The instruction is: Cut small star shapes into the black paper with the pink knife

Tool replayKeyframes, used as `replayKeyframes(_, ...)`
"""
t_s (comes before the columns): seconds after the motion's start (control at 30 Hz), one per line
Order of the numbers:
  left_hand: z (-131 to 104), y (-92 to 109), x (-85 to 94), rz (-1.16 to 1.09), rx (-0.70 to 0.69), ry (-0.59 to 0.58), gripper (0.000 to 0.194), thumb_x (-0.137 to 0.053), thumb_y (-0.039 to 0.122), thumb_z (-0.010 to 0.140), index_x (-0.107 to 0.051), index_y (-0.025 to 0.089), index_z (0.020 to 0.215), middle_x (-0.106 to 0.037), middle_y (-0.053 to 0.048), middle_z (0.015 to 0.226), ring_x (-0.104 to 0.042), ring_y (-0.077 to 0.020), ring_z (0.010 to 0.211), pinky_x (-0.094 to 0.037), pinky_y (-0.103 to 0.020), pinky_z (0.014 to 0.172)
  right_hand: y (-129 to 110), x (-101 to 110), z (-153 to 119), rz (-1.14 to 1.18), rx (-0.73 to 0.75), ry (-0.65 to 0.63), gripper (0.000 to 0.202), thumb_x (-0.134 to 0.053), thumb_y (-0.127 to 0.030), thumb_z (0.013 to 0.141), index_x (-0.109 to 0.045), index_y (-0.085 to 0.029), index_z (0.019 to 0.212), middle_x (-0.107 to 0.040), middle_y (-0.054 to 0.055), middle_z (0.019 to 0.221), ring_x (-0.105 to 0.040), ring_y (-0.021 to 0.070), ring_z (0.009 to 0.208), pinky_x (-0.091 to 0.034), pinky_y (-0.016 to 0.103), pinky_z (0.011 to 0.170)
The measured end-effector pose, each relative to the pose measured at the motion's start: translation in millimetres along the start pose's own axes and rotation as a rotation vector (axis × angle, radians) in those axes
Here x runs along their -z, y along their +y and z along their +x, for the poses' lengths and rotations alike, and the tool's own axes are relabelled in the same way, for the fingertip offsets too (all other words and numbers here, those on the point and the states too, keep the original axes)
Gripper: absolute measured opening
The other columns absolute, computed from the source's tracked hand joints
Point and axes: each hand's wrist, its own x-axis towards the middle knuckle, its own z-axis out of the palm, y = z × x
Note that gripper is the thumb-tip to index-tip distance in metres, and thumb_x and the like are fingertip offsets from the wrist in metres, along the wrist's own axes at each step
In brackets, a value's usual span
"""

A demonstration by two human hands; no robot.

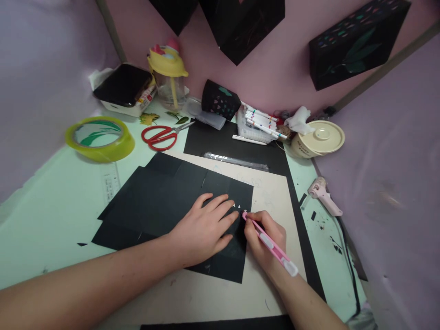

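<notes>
A dark, flat sheet of black card (165, 197) with stepped edges lies across a pale board (275, 238). On top of it rests my left hand (204, 224), flat with the fingers spread. My right hand (266, 231) grips a pink craft knife (271, 245) with a white slider and end. Its tip meets the card close to the right edge, just beyond my left fingertips. Small white triangular cut-outs (239, 206) show in the card beside the tip. The blade itself is too small to make out.
Red-handled scissors (160, 138), a yellow tape roll (99, 137) and a clear ruler (110, 181) lie left. Behind stand a yellow-lidded cup (168, 68) and a tray of white markers (257, 123). A lidded cream bowl (319, 137) and a corded pink glue gun (324, 196) are right.
</notes>
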Motion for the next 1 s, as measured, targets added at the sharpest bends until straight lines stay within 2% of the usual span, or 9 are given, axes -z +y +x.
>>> replayKeyframes(0.43, 1.9, 0.6, 0.8, 0.003, 0.005, 0.009, 0.039, -0.055, 0.039, 0.090, -0.055, 0.022, 0.124, -0.054, -0.007, 0.135, -0.040, -0.0258, 0.132, -0.021, -0.044, 0.107, 0.0, 4.1, 1.9, 0.042, 0.039, -0.072, 0.009, -0.053, -0.014, 0.083, -0.057, -0.019, 0.076, -0.057, -0.002, 0.062, -0.053, 0.0113, 0.052, -0.042, 0.023, 0.052)
replayKeyframes(0.67, 1.5, 0.0, 2.5, 0.000, -0.013, -0.005, 0.034, -0.054, 0.037, 0.090, -0.056, 0.020, 0.120, -0.053, -0.008, 0.135, -0.040, -0.0267, 0.132, -0.023, -0.045, 0.106, 4.9, 2.4, 0.1, 0.093, -0.057, 0.002, 0.008, -0.055, -0.016, 0.082, -0.061, -0.020, 0.078, -0.058, -0.003, 0.060, -0.050, 0.0109, 0.050, -0.040, 0.023, 0.049)
replayKeyframes(0.8, 1.9, -1.3, 3.4, 0.000, -0.026, -0.017, 0.033, -0.054, 0.036, 0.091, -0.057, 0.020, 0.119, -0.053, -0.009, 0.135, -0.040, -0.0274, 0.132, -0.025, -0.044, 0.106, 9.7, 9.3, 5.8, 0.121, -0.072, -0.071, 0.006, -0.056, -0.017, 0.083, -0.061, -0.020, 0.080, -0.062, -0.002, 0.066, -0.054, 0.0117, 0.054, -0.041, 0.023, 0.049)
replayKeyframes(1.0, 2.9, -6.9, 2.9, 0.034, -0.065, -0.011, 0.034, -0.054, 0.039, 0.092, -0.058, 0.021, 0.120, -0.055, -0.008, 0.135, -0.042, -0.0250, 0.132, -0.021, -0.043, 0.109, 20.9, 15.6, 10.2, 0.189, -0.015, -0.163, 0.004, -0.058, -0.017, 0.084, -0.061, -0.020, 0.085, -0.066, 0.001, 0.075, -0.059, 0.0130, 0.061, -0.045, 0.024, 0.055)
